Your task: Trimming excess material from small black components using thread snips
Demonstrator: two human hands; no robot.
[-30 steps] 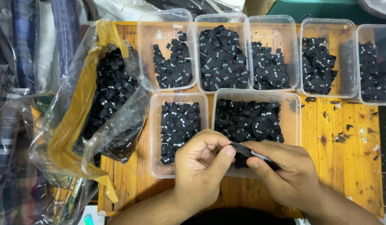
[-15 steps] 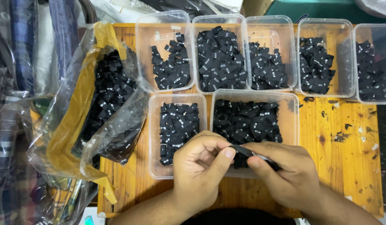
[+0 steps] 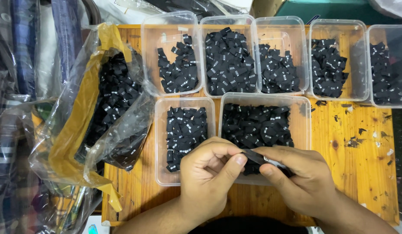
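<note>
Head view shows the left hand (image 3: pixel 209 173) and the right hand (image 3: pixel 302 180) meeting low in the middle, both pinched shut on a short stack of small black woven fabric labels (image 3: pixel 255 157), held between thumbs and fingertips just above the near rim of the large clear plastic tub (image 3: pixel 302 117). The stack's long axis runs left to right, tilted slightly down toward the right hand, its left end at the left thumb.

Beside that tub sits a smaller clear plastic tub (image 3: pixel 159 143), and behind both a row of five clear plastic tubs (image 3: pixel 257 47), all on the orange wooden counter (image 3: pixel 357 173). Every tub already holds a heap of black labels, so sorting looks well along. The crumpled clear and yellow plastic bag (image 3: pixel 79 112) at the left still holds many labels, so plenty seems left.
</note>
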